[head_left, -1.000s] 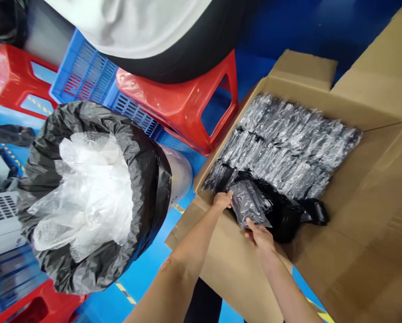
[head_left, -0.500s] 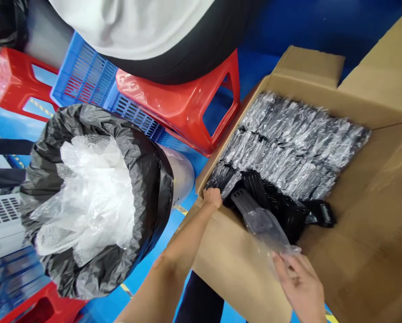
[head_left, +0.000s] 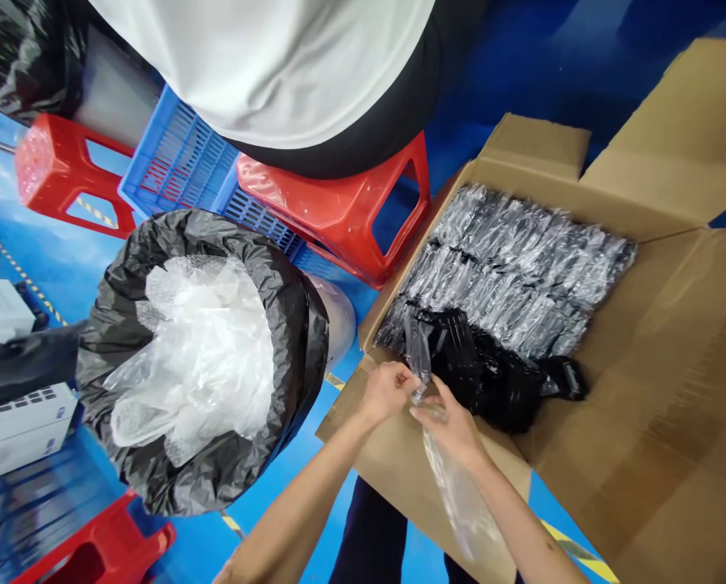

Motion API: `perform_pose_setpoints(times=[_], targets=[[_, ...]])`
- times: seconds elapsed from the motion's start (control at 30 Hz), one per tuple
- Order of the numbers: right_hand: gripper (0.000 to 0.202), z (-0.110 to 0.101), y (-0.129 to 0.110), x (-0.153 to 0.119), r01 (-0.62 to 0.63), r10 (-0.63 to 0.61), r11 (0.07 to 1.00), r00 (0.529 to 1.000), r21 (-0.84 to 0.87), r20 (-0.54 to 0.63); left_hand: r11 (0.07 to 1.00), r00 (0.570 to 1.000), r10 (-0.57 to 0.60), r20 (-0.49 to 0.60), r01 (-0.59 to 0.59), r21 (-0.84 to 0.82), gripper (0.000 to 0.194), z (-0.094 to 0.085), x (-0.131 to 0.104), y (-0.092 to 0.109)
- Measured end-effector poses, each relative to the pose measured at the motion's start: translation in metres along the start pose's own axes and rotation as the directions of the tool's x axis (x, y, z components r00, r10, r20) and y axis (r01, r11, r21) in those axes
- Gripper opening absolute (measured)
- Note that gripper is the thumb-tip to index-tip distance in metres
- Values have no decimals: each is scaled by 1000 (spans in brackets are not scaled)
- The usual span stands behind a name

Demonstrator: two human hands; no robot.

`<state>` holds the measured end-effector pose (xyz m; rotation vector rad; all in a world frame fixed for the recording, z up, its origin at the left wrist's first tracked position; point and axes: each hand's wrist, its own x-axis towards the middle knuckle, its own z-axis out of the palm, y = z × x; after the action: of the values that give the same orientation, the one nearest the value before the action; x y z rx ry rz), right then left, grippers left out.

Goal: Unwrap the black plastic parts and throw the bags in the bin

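My left hand (head_left: 385, 388) and my right hand (head_left: 449, 421) meet at the near edge of an open cardboard box (head_left: 660, 349). Both pinch a clear plastic bag (head_left: 460, 495), which hangs down from my right hand over the box's front flap, with its upper end (head_left: 417, 357) sticking up between my fingers. Inside the box lie rows of bagged black parts (head_left: 514, 259). A heap of loose unbagged black parts (head_left: 490, 381) sits just beyond my hands.
A bin lined with a black bag (head_left: 216, 462) stands left of the box, filled with crumpled clear plastic bags (head_left: 198, 357). Behind are red stools (head_left: 338, 207), a blue crate (head_left: 173, 154) and a seated person's white shirt (head_left: 277, 57). White units (head_left: 15, 422) sit at far left.
My right hand pulled the clear bag off a black part and back toward me. My left hand left the box edge and joined the right on the bag. The view shifted slightly.
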<state>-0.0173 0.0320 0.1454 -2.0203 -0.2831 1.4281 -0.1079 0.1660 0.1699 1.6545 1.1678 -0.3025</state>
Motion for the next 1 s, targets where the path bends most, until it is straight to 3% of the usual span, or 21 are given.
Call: perform_pose_setpoints(times=[0.13, 0.23, 0.33, 0.43, 0.53, 0.63, 0.8, 1.0], targets=[[31, 23, 4, 14, 15, -13, 1000, 994, 23, -108, 982, 1000, -20, 2, 20, -189, 10, 7, 1, -15], [37, 19, 14, 21, -34, 47, 996, 984, 80, -169, 961, 999, -31, 10, 33, -275, 6, 10, 1, -24], [58, -1, 18, 40, -164, 195, 973, 959, 161, -205, 949, 999, 20, 27, -10, -314, 9, 12, -5, -27], [64, -27, 11, 71, -287, 316, 932, 943, 222, -109, 942, 990, 128, 61, -102, -319, 11, 13, -18, -24], [48, -50, -2, 94, -346, 347, 909, 937, 231, 37, 936, 972, 210, 109, -167, -311, 16, 17, -31, -19], [32, -60, -5, 97, -380, 368, 898, 925, 222, 95, 931, 960, 247, 130, -198, -306, 20, 22, -40, -16], [27, -51, 16, 82, -399, 379, 880, 917, 258, 125, 954, 986, 164, 30, -151, -261, 15, 25, -48, -15], [35, -23, 27, 88, -286, 277, 905, 958, 316, 72, 956, 985, -7, -173, -44, -290, 4, 15, -45, -18]])
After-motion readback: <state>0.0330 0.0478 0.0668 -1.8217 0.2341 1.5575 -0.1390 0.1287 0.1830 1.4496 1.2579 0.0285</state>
